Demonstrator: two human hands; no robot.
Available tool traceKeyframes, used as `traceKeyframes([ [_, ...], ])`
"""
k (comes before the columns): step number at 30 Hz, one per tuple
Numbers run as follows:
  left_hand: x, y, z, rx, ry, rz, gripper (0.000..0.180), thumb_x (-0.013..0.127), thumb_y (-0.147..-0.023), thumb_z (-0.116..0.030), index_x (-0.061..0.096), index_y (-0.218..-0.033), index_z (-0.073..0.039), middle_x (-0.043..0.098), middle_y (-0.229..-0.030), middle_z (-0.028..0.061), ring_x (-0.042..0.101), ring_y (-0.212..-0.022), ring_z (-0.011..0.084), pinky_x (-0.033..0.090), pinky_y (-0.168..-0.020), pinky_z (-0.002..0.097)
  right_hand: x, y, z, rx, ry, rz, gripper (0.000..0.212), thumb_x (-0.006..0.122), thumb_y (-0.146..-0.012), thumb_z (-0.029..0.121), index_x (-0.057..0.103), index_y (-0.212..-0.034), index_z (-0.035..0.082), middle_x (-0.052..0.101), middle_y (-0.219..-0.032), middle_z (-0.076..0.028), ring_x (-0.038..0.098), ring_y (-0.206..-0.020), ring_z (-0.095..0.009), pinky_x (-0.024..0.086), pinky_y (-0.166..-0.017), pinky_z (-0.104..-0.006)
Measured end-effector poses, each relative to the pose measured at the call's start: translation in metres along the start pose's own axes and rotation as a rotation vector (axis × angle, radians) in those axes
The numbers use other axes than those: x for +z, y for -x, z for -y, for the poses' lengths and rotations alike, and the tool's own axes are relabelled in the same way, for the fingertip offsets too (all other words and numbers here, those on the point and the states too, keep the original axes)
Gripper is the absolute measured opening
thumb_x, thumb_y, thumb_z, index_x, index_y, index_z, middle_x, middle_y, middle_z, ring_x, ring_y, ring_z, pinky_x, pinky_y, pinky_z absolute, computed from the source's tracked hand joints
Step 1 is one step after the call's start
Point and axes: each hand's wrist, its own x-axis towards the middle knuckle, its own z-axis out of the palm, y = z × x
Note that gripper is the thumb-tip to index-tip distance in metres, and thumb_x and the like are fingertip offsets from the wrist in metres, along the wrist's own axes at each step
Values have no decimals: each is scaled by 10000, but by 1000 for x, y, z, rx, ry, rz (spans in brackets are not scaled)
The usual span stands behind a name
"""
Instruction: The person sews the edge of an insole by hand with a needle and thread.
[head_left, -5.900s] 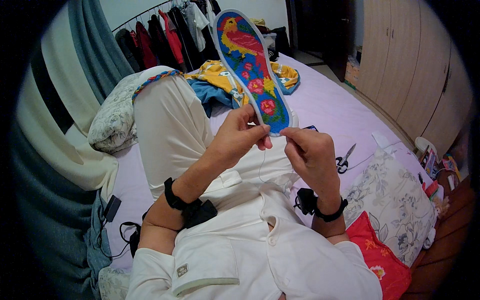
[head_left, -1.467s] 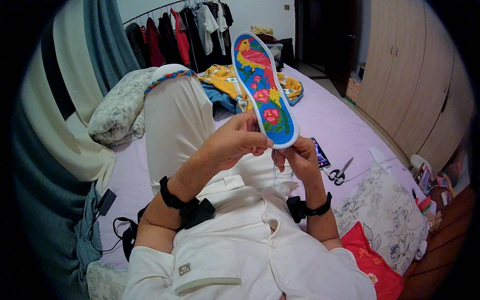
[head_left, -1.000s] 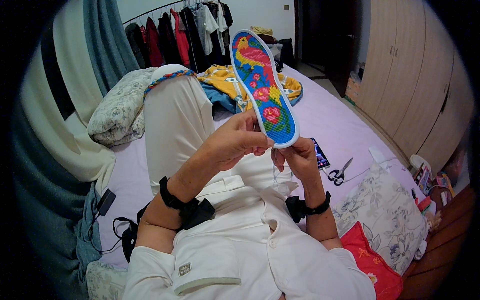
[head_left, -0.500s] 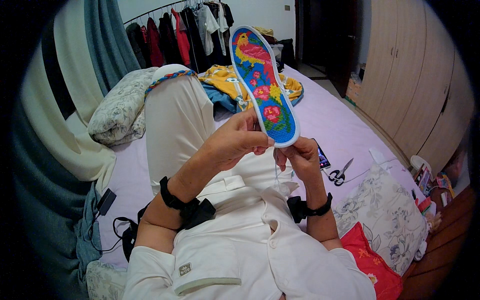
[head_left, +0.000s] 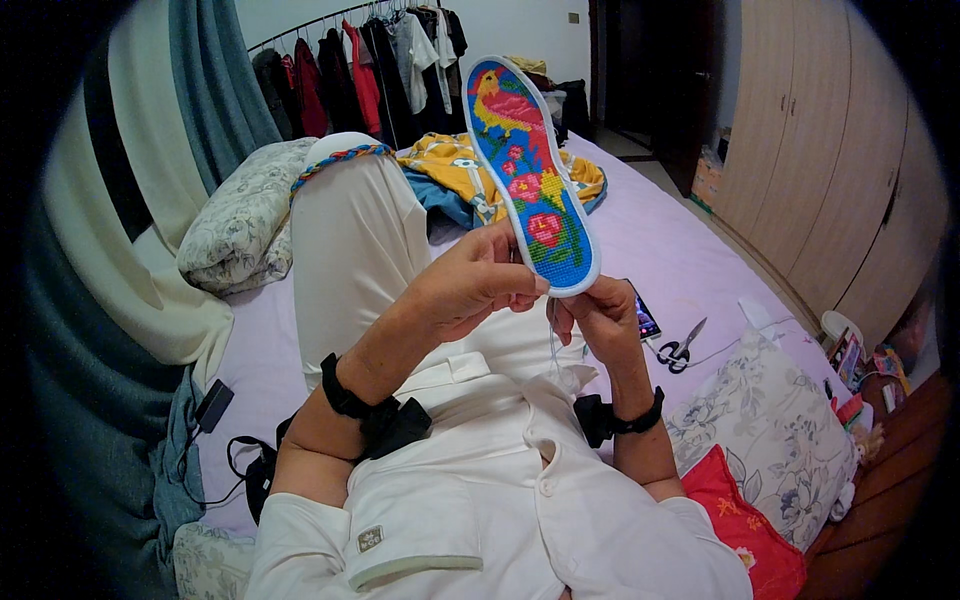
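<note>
Head view: insole [head_left: 530, 180] is held up over the lap [head_left: 505, 340], lower end pinched by the left hand [head_left: 475, 287]; right hand [head_left: 603, 318] is curled at that edge (grip can't be told). Dangling thread [head_left: 553, 335] could get tangled if pulled too fast.

Free air right of insole [head_left: 528, 175], obstacle left: raised knee [head_left: 350, 190]

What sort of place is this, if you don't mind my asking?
Most likely a bedroom: there's a lilac-sheeted bed, a floral quilt on it and a row of hanging clothes beyond.
</note>
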Motion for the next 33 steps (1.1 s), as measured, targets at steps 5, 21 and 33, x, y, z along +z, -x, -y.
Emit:
traceKeyframes([
  [5,1,0,0,11,-38,-9,332,619,-695,19,502,-1005,5,566,-837,61,475,-646,87,388,-556,219,0,1,3,-3,59,-16,124,473,-865,29,582,-891,-23,530,-590,-43,481,-495,-86,400,-453,-211],
  [21,-18,-5,5,163,-1,590,468,482,-819,-489,500,-710,-34,531,-694,151,537,-639,250,486,-542,324,41,15,76,-459,891,69,288,551,-623,-119,559,-887,-4,498,-608,-88,490,-506,-228,368,-439,-311],
  [33,-22,0,19,112,71,649,660,492,-704,-671,543,-698,-13,551,-772,174,557,-698,226,480,-631,287,37,26,79,-503,875,163,327,605,-598,-82,561,-916,-19,484,-605,-61,490,-521,-193,394,-441,-291],
])
